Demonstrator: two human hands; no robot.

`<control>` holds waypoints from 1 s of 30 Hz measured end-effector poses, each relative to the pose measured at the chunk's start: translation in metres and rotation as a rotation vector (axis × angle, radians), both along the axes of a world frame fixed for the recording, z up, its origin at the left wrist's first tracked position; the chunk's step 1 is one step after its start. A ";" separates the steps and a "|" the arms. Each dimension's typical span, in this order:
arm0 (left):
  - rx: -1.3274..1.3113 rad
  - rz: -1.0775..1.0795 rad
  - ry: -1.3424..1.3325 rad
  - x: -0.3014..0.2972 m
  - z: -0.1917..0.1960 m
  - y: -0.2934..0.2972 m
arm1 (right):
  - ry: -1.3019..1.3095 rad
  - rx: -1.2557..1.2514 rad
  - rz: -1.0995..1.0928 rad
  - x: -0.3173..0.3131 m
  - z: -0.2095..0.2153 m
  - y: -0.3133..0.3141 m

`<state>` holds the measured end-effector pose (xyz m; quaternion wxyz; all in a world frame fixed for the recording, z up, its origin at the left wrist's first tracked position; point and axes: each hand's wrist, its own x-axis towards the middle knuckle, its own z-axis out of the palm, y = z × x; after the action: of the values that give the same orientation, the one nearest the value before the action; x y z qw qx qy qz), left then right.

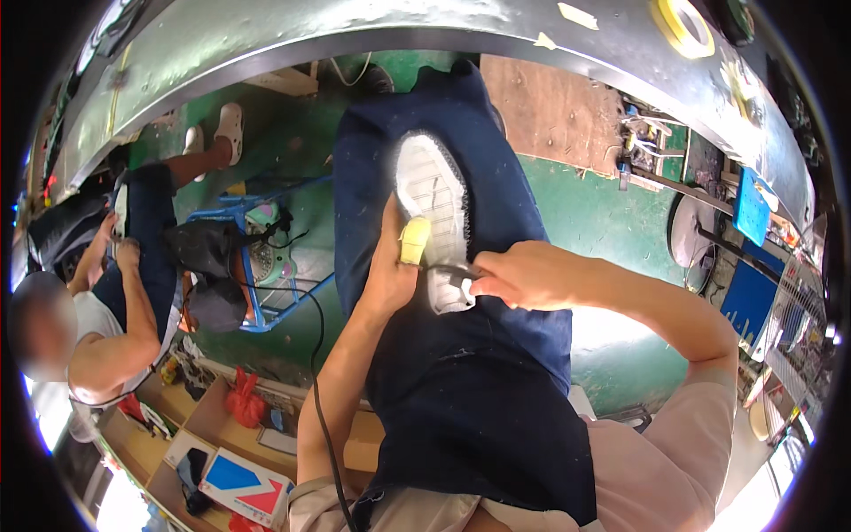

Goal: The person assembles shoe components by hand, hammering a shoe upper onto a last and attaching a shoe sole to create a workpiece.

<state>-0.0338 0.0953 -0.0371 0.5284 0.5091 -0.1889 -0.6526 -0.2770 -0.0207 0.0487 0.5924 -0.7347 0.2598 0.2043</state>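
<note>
A white shoe piece (430, 186) with a ridged, sole-shaped face and a dark stitched-looking edge lies lengthwise over my lap. My left hand (386, 270) grips its left side, the thumb wrapped in a yellow covering (414, 239). From the right, my right hand (523, 273) is closed around a slim dark tool (454, 269), which reaches across the narrow near end of the shoe piece. The tool's tip is hard to make out, so I cannot tell its kind. A dark blue apron (487, 372) lies under the work.
A metal-topped bench (355, 27) spans the far side, with a tape roll (687, 28) on it. At left another person (115, 346) sits holding a shoe, near a blue metal frame (257, 310). A dark cable (319, 372) passes my left arm. Wooden compartments (199, 408) stand lower left.
</note>
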 end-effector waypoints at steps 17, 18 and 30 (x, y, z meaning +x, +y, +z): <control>-0.280 -0.271 -0.541 -0.024 0.007 0.026 | 0.252 0.629 -0.171 -0.013 0.006 0.010; -0.281 -0.262 -0.544 -0.021 0.003 0.029 | 0.253 0.624 -0.163 -0.015 0.008 0.011; -0.267 -0.448 -0.562 -0.019 0.007 0.014 | -0.208 -0.677 -0.004 0.015 -0.012 0.033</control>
<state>-0.0531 0.1097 -0.0300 0.3620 0.5412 -0.5162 -0.5564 -0.2622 0.0122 0.0370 0.3390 -0.9058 0.2525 0.0296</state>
